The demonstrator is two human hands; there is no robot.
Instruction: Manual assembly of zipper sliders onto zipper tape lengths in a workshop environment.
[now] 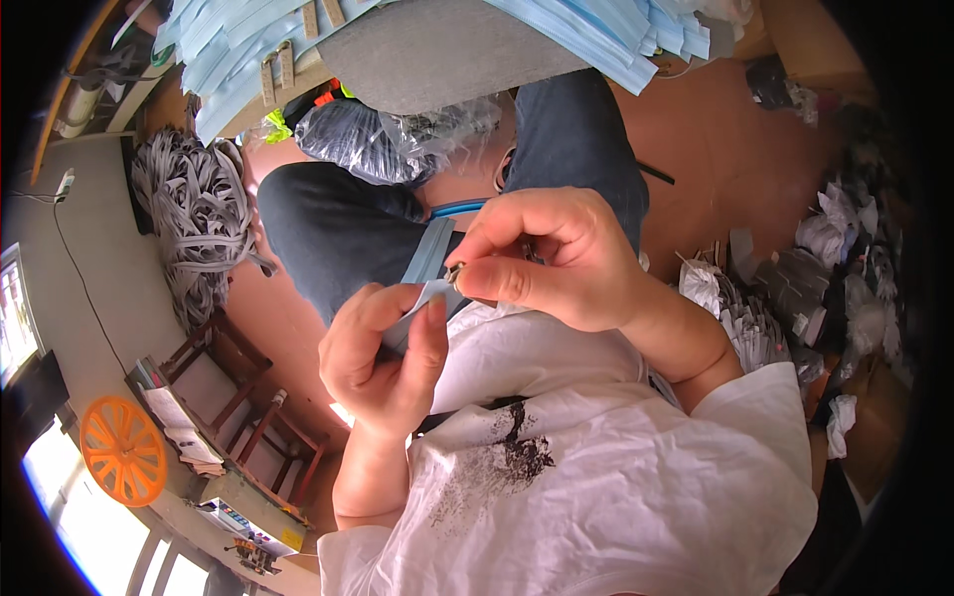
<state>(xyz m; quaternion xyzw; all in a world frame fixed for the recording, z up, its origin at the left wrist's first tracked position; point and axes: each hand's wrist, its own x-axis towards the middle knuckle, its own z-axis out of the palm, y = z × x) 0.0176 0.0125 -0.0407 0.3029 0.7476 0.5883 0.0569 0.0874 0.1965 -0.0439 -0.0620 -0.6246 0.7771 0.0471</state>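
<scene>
Over my lap, my left hand (383,348) pinches the end of a light blue zipper tape (430,248) between thumb and fingers. The strip runs away from me, over my dark trousers. My right hand (561,258) is closed, thumb against forefinger, on a small brass-coloured zipper slider (454,272). This slider sits right at the tape's end, touching or almost touching it; whether it is threaded on cannot be made out. More light blue zipper tapes (586,35) lie in layers on the work surface ahead, some with beige pull tabs (286,65).
A grey padded board (437,55) juts toward my knees. Below it lies a clear plastic bag (358,139). Grey strips hang in a bundle (194,199) at left, near a dark wooden rack (238,397) and an orange wheel (122,452). Plastic scraps (825,238) pile up at right.
</scene>
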